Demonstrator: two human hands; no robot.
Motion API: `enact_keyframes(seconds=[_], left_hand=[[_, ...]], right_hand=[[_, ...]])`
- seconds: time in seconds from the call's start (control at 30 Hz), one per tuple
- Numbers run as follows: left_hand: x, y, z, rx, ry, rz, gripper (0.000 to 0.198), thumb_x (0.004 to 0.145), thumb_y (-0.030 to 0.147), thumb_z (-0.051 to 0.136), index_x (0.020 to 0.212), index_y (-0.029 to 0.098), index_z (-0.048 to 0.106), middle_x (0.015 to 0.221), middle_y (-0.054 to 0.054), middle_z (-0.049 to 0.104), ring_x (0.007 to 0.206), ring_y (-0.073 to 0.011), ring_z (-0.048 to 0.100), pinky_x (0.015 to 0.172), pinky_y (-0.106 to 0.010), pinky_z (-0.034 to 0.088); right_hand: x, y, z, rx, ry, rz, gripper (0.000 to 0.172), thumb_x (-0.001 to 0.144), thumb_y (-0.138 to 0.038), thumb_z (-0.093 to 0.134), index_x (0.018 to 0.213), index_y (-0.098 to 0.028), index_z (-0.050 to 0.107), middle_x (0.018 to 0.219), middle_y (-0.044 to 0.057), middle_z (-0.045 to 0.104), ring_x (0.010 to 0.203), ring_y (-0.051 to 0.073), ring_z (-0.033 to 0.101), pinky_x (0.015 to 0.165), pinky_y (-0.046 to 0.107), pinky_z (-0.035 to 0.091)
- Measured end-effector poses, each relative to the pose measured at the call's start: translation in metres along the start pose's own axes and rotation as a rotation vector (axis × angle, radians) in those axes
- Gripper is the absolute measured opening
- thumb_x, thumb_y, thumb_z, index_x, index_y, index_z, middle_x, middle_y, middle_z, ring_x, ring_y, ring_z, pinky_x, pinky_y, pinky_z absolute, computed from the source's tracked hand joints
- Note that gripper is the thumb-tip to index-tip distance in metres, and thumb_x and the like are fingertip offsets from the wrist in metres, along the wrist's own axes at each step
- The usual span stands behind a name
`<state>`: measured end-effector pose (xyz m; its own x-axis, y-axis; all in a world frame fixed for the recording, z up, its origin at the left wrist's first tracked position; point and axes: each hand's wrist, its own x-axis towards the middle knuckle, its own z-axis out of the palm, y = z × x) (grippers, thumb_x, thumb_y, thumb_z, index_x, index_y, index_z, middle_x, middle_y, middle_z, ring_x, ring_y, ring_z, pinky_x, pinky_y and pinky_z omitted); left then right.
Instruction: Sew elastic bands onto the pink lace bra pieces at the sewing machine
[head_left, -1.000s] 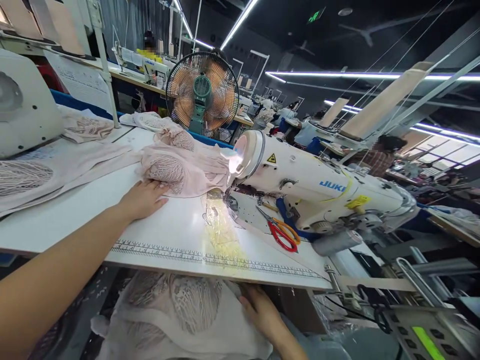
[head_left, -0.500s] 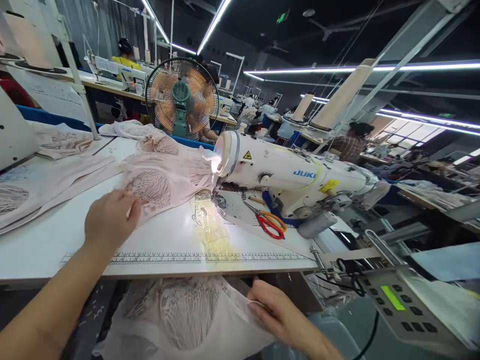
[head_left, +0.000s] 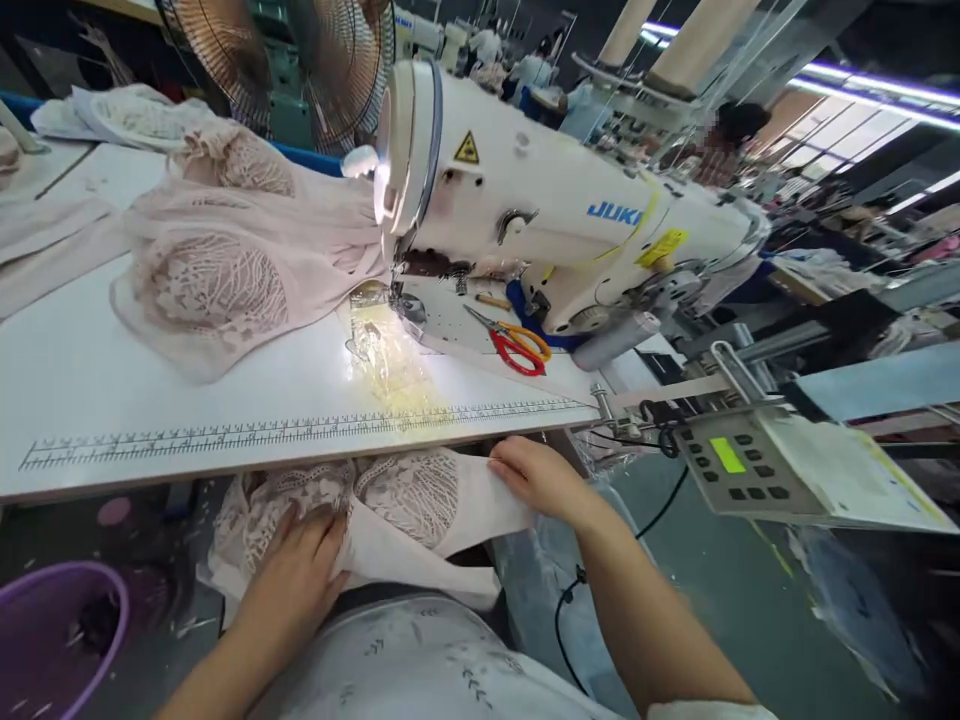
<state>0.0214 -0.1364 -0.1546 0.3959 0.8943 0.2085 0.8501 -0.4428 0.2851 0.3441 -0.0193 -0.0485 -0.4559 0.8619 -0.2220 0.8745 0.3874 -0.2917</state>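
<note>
A pale pink lace bra (head_left: 420,500) lies across my lap, just below the table's front edge. My left hand (head_left: 304,555) rests on its left lace cup, fingers spread over the fabric. At the other end, my right hand (head_left: 536,480) pinches the side band between thumb and fingers. More pink lace bras (head_left: 225,285) lie in a heap on the tabletop, reaching toward the needle area of a white sewing machine (head_left: 517,190). The machine's lamp is lit.
Red-and-orange scissors (head_left: 521,348) lie beside the machine bed. A printed ruler (head_left: 300,430) runs along the table edge (head_left: 187,478). A control panel (head_left: 739,465) juts out at right. A purple bin (head_left: 112,660) stands low at left, and a fan (head_left: 349,70) behind the table.
My left hand has come down from the bras on the table to the bra on my lap. That bra is now spread flatter, its cups side by side. My view has tilted downward.
</note>
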Motion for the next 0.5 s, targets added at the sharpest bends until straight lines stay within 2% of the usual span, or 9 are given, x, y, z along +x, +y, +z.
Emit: enact_keyframes(seconds=[0.07,0.13,0.2,0.27,0.33,0.37,0.43,0.5], left_hand=[[-0.008,0.001,-0.006,-0.084,-0.006,-0.062,0.023,0.089,0.024,0.042,0.096,0.020,0.063,0.091,-0.009,0.069,0.090,-0.0261,0.066,0.098,-0.050,0.044],[-0.011,0.009,-0.015,-0.196,-0.023,-0.176,0.027,0.092,0.027,0.037,0.090,0.021,0.063,0.081,-0.006,0.066,0.077,-0.0218,0.065,0.077,-0.038,0.053],[-0.008,0.022,-0.028,-0.316,-0.044,-0.288,0.030,0.094,0.031,0.034,0.091,0.022,0.063,0.080,-0.005,0.065,0.070,-0.0189,0.063,0.059,-0.028,0.050],[0.002,0.037,-0.049,-0.435,-0.051,-0.337,0.031,0.094,0.033,0.033,0.091,0.023,0.062,0.078,-0.004,0.064,0.066,-0.0167,0.060,0.053,-0.025,0.047],[0.017,0.051,-0.076,-0.556,-0.044,-0.310,0.031,0.093,0.034,0.034,0.088,0.023,0.063,0.074,-0.003,0.062,0.063,-0.0156,0.058,0.054,-0.025,0.046],[0.026,0.057,-0.092,-0.623,-0.039,-0.280,0.031,0.093,0.036,0.035,0.086,0.023,0.063,0.071,-0.002,0.061,0.063,-0.0153,0.058,0.055,-0.026,0.047],[0.043,0.064,-0.123,-0.756,-0.071,-0.222,0.031,0.093,0.040,0.039,0.087,0.024,0.064,0.071,-0.002,0.061,0.063,-0.0146,0.057,0.054,-0.025,0.047],[0.055,0.067,-0.143,-0.788,-0.097,-0.110,0.032,0.089,0.048,0.050,0.108,0.026,0.062,0.088,-0.004,0.066,0.077,-0.0175,0.062,0.064,-0.027,0.052]], right_hand=[[0.000,0.016,0.019,-0.047,-0.031,0.126,0.019,0.087,-0.015,0.049,0.090,-0.012,0.067,0.089,0.012,0.066,0.085,0.023,0.062,0.079,0.036,0.049],[-0.005,0.016,0.030,-0.033,0.013,0.137,0.024,0.088,-0.016,0.048,0.103,-0.010,0.066,0.103,0.018,0.065,0.097,0.027,0.062,0.087,0.043,0.048],[-0.012,-0.001,0.034,0.083,0.066,0.007,0.031,0.093,-0.027,0.047,0.116,-0.012,0.061,0.118,0.019,0.061,0.111,0.028,0.057,0.095,0.044,0.046],[-0.019,-0.030,0.032,0.292,0.047,-0.255,0.043,0.095,-0.046,0.045,0.121,-0.015,0.058,0.121,0.017,0.061,0.114,0.025,0.056,0.096,0.040,0.046],[-0.022,-0.063,0.026,0.470,-0.052,-0.491,0.056,0.090,-0.062,0.045,0.115,-0.014,0.060,0.109,0.015,0.066,0.100,0.023,0.062,0.086,0.034,0.051],[-0.022,-0.077,0.022,0.540,-0.064,-0.549,0.053,0.092,-0.061,0.042,0.105,-0.014,0.063,0.096,0.012,0.069,0.088,0.020,0.064,0.078,0.031,0.052],[-0.021,-0.093,0.011,0.666,-0.003,-0.566,0.045,0.096,-0.053,0.038,0.090,-0.017,0.065,0.077,0.006,0.067,0.071,0.017,0.063,0.067,0.027,0.052],[-0.023,-0.091,-0.002,0.798,0.167,-0.468,0.039,0.098,-0.047,0.038,0.090,-0.020,0.065,0.075,0.005,0.067,0.069,0.017,0.064,0.064,0.028,0.052]])
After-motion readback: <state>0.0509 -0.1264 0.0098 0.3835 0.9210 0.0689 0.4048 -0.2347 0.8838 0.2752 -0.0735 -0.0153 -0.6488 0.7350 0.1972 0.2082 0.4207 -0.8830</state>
